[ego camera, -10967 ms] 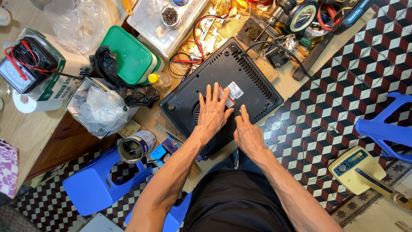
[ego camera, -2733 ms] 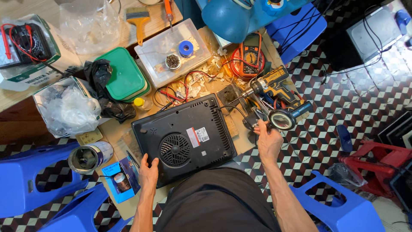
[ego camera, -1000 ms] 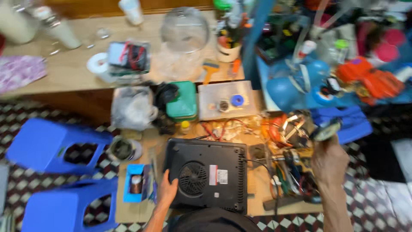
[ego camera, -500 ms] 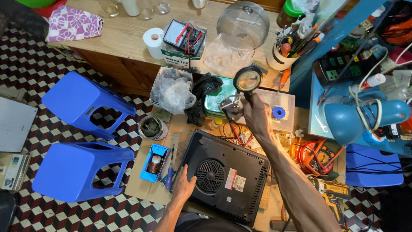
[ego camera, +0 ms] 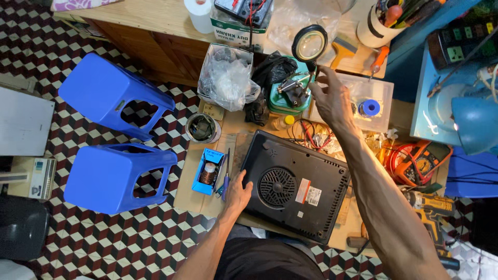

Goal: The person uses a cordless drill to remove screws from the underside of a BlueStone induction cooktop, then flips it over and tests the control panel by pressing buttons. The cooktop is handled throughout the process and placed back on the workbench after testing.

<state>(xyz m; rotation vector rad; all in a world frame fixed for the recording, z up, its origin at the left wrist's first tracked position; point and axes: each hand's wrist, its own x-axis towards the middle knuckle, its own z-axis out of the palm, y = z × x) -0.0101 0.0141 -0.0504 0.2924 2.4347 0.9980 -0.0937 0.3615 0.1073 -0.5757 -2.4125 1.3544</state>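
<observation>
The right hand (ego camera: 332, 98) reaches up with fingers loosely spread, fingertips at the stem of the magnifier stand (ego camera: 306, 57), whose round lens faces up. The left hand (ego camera: 237, 194) rests half-closed on the near-left corner of the black cooker (ego camera: 295, 186), which lies underside-up, long axis slanting across the worktop (ego camera: 233, 124). Clutter crowds every edge.

Repair wkshp: multimeter (ego camera: 423, 165), drill (ego camera: 433, 207), tools.

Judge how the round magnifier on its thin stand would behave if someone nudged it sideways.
The magnifier probably tips easily: a wide lens sits high on a slim stem above a small clamp base. Its glass lens looks fragile if it falls among the tools. The right hand reaches at its stem, while the left hand rests on the black cooker.
</observation>
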